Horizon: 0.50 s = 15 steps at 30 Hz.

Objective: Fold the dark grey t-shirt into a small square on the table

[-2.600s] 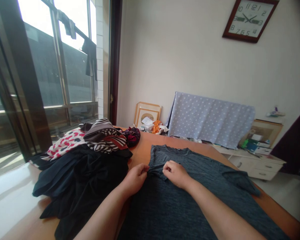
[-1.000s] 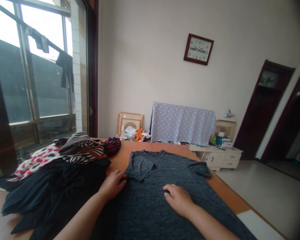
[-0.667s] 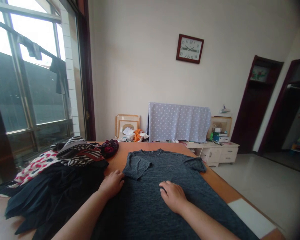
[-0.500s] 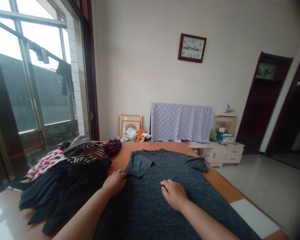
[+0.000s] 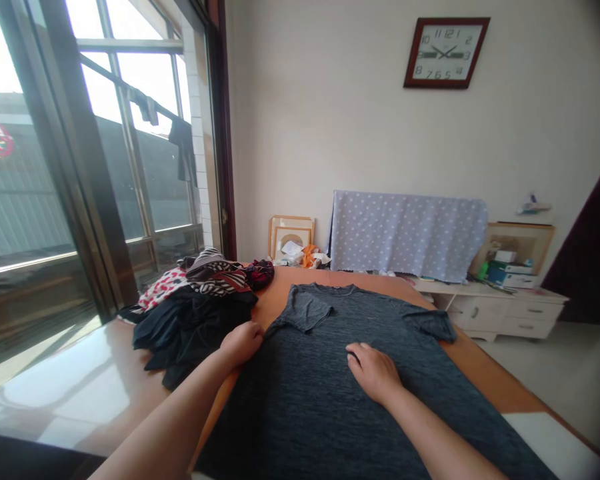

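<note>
A dark grey heathered T-shirt (image 5: 320, 407) lies spread flat on an orange table top (image 5: 475, 367), its collar pointing away from me. My left hand (image 5: 241, 344) sits curled at the shirt's left edge, just below the sleeve (image 5: 305, 310), and its fingers hide whether any cloth is pinched. My right hand (image 5: 373, 371) rests on the shirt's chest, palm down, holding nothing. To the left of my left hand is a heap of black clothing (image 5: 195, 337), topped by a striped garment (image 5: 215, 278).
A red-and-white patterned garment (image 5: 163, 288) and a dark red bundle (image 5: 259, 273) adjoin the heap. Picture frames (image 5: 290, 235) and a polka-dot cloth (image 5: 405, 235) stand behind the table. A white drawer unit (image 5: 500, 319) is at right, a window at left.
Since the earliest frame, both hands have moved from the collar down the shirt, and the shirt's far sleeves now show. The view has tilted up, then shifted left, so the room sits further right.
</note>
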Each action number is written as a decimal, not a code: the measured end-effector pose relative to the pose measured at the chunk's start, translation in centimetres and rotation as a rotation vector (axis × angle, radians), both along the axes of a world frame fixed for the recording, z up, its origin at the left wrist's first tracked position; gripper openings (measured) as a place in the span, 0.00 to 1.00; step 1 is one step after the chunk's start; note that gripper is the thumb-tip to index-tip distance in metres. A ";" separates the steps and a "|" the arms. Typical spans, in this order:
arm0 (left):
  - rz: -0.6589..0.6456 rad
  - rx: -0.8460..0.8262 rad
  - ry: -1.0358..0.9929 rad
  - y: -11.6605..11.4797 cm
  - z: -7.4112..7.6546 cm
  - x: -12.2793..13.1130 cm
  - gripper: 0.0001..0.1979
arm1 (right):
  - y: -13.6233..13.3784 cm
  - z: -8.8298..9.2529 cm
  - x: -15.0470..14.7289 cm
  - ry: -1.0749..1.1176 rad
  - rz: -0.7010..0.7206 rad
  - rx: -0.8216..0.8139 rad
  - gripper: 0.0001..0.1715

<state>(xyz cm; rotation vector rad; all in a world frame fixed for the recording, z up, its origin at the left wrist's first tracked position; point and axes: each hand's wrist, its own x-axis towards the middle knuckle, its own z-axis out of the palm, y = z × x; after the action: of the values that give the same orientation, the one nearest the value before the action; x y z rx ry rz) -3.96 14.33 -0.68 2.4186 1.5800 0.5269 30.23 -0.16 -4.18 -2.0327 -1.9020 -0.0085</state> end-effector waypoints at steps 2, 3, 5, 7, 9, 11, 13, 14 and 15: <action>-0.002 0.011 0.033 -0.3 0.5 0.7 0.10 | -0.1 0.1 -0.1 0.003 -0.004 0.000 0.18; -0.001 0.025 0.042 -0.4 0.7 1.3 0.11 | -0.1 0.2 -0.1 0.003 -0.005 0.004 0.18; -0.009 0.061 0.047 -0.2 1.2 2.8 0.12 | -0.1 0.3 -0.2 0.004 -0.004 0.015 0.18; -0.032 0.097 0.041 -0.1 1.5 4.8 0.13 | -0.1 0.4 -0.2 0.005 -0.002 0.024 0.18; -0.064 0.125 0.030 -0.1 1.7 7.3 0.13 | 0.0 0.4 -0.2 0.007 -0.003 0.032 0.18; -0.083 0.130 0.012 -0.2 1.7 9.9 0.14 | 0.1 0.5 -0.2 0.014 -0.008 0.038 0.18; -0.089 0.120 -0.010 -0.4 1.3 12.2 0.15 | 0.2 0.6 -0.2 0.025 -0.012 0.039 0.17; -0.089 0.113 -0.017 -0.5 1.0 13.2 0.15 | 0.2 0.7 -0.2 0.032 -0.013 0.035 0.17; -0.091 0.106 -0.019 -0.6 0.5 13.9 0.16 | 0.2 0.8 -0.2 0.038 -0.015 0.030 0.17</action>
<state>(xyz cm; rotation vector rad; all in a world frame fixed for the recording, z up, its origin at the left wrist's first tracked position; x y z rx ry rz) 9.99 13.75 -0.14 2.5410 1.4612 0.6299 30.04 0.05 -3.35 -2.0131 -1.8527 -0.0028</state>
